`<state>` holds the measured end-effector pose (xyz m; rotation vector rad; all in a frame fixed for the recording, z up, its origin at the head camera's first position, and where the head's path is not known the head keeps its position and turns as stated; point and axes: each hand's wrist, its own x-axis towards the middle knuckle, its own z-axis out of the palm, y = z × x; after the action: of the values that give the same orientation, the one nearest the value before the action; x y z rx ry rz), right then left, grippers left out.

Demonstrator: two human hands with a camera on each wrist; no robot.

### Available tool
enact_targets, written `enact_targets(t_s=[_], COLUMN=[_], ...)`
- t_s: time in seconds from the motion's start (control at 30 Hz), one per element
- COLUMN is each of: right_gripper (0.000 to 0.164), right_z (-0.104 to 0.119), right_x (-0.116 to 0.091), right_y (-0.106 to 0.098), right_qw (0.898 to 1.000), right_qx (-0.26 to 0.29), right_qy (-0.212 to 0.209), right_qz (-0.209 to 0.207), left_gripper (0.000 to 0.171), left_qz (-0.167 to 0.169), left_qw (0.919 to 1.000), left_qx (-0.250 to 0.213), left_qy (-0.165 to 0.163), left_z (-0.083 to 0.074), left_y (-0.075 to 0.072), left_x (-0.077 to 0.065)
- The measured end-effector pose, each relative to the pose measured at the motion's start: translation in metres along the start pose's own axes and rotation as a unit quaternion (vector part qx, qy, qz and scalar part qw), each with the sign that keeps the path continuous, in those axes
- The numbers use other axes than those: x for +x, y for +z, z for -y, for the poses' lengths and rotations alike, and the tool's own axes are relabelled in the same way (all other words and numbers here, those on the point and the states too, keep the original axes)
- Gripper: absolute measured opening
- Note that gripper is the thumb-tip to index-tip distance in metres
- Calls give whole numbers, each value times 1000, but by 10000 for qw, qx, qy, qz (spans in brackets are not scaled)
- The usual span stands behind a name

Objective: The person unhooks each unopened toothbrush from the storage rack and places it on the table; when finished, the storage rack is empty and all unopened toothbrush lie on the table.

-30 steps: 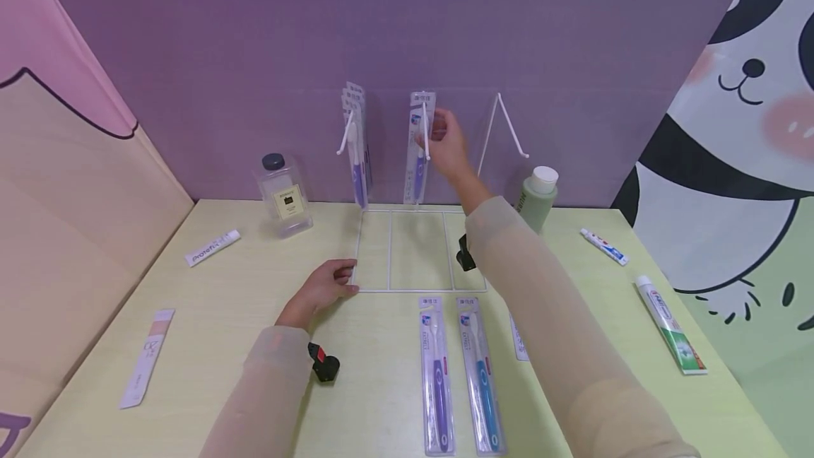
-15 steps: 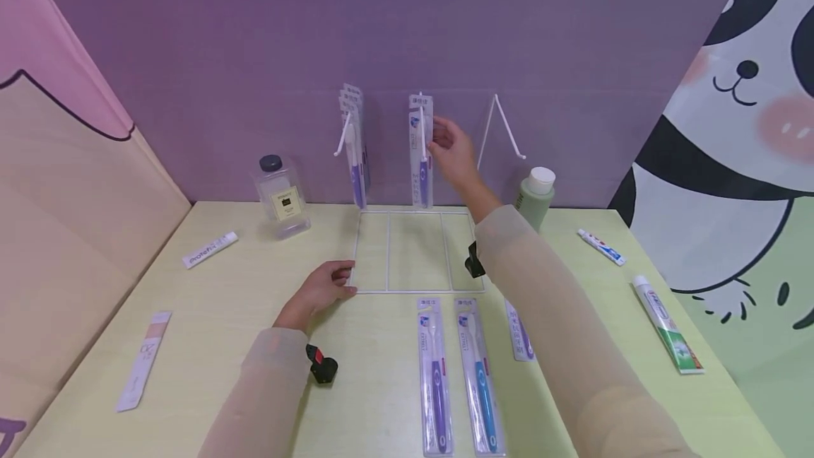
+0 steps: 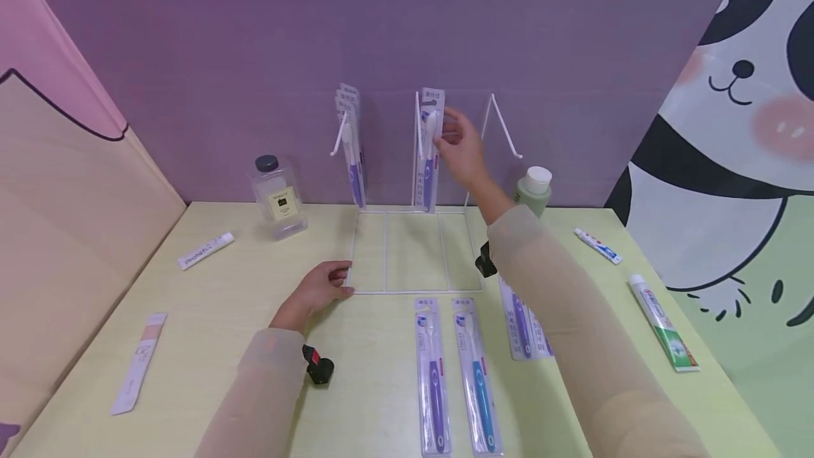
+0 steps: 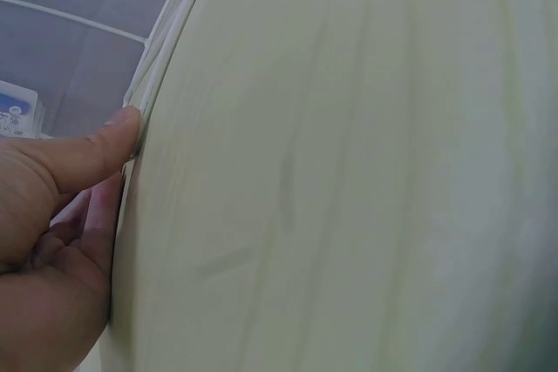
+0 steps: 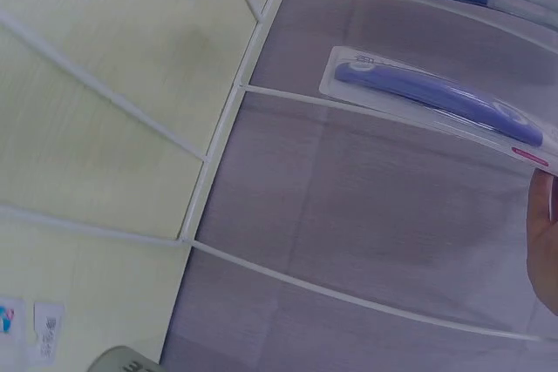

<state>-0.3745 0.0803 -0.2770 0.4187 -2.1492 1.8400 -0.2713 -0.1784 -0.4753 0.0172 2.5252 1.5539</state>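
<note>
My right hand (image 3: 463, 150) pinches the right edge of a packaged toothbrush (image 3: 429, 161) with a purple handle, just right of the rack's middle hook (image 3: 417, 126). Whether the hook passes through the card, I cannot tell. In the right wrist view the purple handle (image 5: 436, 98) shows in clear plastic, with the fingers (image 5: 542, 241) at the frame's edge. My left hand (image 3: 318, 285) grips the left side of the white wire rack (image 3: 413, 292) at its base; the left wrist view shows the thumb (image 4: 113, 138) on the wire. Packaged toothbrushes (image 3: 352, 154) hang on the left hook.
Purple (image 3: 434, 380) and blue (image 3: 478, 380) packaged toothbrushes lie in front of the rack; more packages (image 3: 523, 324) lie partly under my right sleeve. A clear bottle (image 3: 278, 200) stands left, a green bottle (image 3: 534, 189) right. Tubes (image 3: 663, 324) lie at the sides.
My right hand has shifted rightward with the pinched toothbrush package, which now sits beside the middle hook rather than behind it. More packages show by the right sleeve. The left hand stays put.
</note>
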Motion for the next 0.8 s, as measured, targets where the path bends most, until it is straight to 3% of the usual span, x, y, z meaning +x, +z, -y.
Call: enact_targets(t_s=[0.2,0.43,0.67,0.8], right_gripper=[54,60,62,60], right_z=[-18,-29,-45,-52], right_x=[0,-35,-80,-106], right_y=[-12,-12,-5,0], right_qw=[9995,9950,9732,9580], right_qx=[259,596,1320,1453], right_qy=[-45,674,1629,2067], right_qz=[168,445,949,1353], left_gripper=[58,57,56,56], left_qz=[49,131,115,127], left_qw=[10000,9999,9999,9999], left_qx=[42,38,7,12], left_qy=[39,-36,0,-1], left_z=[0,-1,-1,0], left_y=[-1,0,-1,-1], left_x=[0,1,2,2])
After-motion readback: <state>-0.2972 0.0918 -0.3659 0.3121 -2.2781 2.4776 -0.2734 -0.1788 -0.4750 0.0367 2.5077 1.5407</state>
